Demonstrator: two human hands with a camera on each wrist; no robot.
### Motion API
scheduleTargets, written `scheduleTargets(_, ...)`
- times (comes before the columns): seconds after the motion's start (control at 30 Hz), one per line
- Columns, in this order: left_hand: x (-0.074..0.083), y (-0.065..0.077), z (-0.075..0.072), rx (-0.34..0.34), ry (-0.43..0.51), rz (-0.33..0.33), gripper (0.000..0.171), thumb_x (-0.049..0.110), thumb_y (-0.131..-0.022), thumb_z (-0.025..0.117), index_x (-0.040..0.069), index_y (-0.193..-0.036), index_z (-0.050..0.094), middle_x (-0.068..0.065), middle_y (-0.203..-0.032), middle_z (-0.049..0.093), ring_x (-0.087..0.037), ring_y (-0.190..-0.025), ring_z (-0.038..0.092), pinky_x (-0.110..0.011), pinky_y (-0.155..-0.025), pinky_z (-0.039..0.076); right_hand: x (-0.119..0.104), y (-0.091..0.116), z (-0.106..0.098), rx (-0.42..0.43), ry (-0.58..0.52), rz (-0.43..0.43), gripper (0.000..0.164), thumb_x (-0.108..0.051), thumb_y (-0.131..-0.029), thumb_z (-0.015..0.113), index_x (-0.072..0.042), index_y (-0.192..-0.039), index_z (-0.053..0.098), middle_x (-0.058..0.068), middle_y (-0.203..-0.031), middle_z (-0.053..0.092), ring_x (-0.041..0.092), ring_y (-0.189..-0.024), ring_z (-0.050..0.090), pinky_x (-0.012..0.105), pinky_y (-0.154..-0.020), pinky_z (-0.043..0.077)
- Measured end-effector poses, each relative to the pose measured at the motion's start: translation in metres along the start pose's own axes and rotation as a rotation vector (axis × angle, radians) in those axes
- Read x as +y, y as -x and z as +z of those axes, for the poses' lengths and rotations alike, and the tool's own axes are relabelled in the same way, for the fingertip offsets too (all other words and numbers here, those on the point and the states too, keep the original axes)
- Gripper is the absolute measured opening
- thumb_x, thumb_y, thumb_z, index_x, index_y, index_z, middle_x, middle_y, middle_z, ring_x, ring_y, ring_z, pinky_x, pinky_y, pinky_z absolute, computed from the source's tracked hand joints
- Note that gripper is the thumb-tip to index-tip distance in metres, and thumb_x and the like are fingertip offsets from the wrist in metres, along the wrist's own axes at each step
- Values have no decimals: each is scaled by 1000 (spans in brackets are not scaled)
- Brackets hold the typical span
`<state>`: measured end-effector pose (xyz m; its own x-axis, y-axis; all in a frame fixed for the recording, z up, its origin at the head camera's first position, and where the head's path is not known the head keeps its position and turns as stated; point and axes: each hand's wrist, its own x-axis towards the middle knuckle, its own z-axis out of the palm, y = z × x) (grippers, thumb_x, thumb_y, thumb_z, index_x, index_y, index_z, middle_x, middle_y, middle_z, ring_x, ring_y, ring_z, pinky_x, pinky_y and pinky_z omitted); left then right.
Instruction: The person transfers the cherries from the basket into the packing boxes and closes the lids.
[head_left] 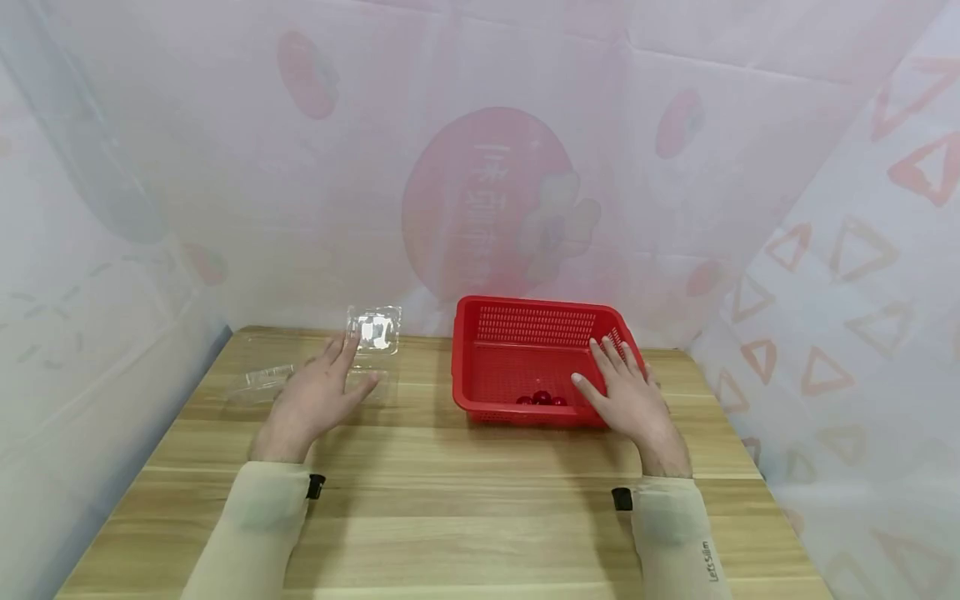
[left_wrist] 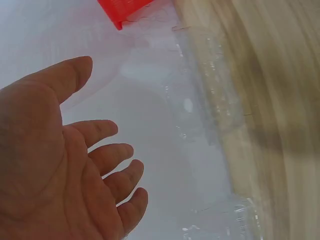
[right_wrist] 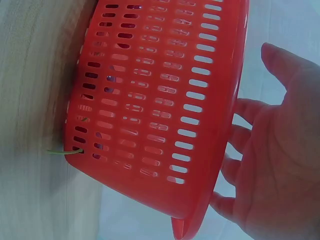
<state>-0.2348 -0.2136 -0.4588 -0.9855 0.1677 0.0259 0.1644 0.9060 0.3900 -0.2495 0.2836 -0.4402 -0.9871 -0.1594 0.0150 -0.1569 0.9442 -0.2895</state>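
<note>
Plainly, the basket (head_left: 536, 327) held red fruit (head_left: 542, 398); the right hand (head_left: 632, 402), at its right end, and the left hand (head_left: 313, 400), near clear boxes (head_left: 375, 332) left of the basket, had fingers apart.

A pale wood-grain tabletop (head_left: 457, 521) bears a red perforated plastic basket (head_left: 459, 362) toward its far edge, right of center. Well to the basket's left sit a clear plastic container (head_left: 377, 332) and, farther left, a second clear container (head_left: 264, 380).
</note>
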Motion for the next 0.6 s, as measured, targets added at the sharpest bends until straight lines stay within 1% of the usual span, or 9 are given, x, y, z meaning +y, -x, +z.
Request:
scheduleTargets(0.1,-5,-1,5,-29,23,-18,96,65,-122,49,7,-189,12,-28,-196,7,-63,-178,18,-87,-139,24,0,1,1,-1,-4,-1,89,-63,-121,50,-14,-190,21,20,-199,12,53,-185,5,86,-146,4)
scheduleTargets(0.27,-14,-3,14,-62,50,-28,93,55,-123,53,-7,-184,18,-35,-193,11,-61,-179,19,-78,-146,20,0,0,2,0,-9,-4,90,-65,-120,49,-15,-190,20,20,-199,13,53,-185,6,86,-146,3)
scheduleTargets(0.33,-18,-4,17,-71,58,-32,90,51,-124,53,-9,-183,20,-36,-192,12,-61,-179,18,-76,-147,19,0,0,2,3,-9,-7,90,-65,-120,49,-15,-190,20,20,-199,13,53,-185,7,86,-146,3)
scheduleTargets(0.47,-24,-5,23,-96,73,-47,87,46,-124,55,-9,-183,19,-36,-192,12,-60,-179,19,-78,-146,17,0,0,2,4,-14,-10,90,-65,-120,49,-16,-190,19,20,-199,13,53,-185,7,86,-146,2)
scheduleTargets(0.6,-27,-5,25,-117,77,-54,90,44,-123,60,-7,-183,18,-37,-191,13,-61,-178,20,-80,-145,18,0,-1,2,-1,-27,-9,88,-63,-121,49,-16,-190,20,21,-199,14,54,-185,7,86,-146,3)
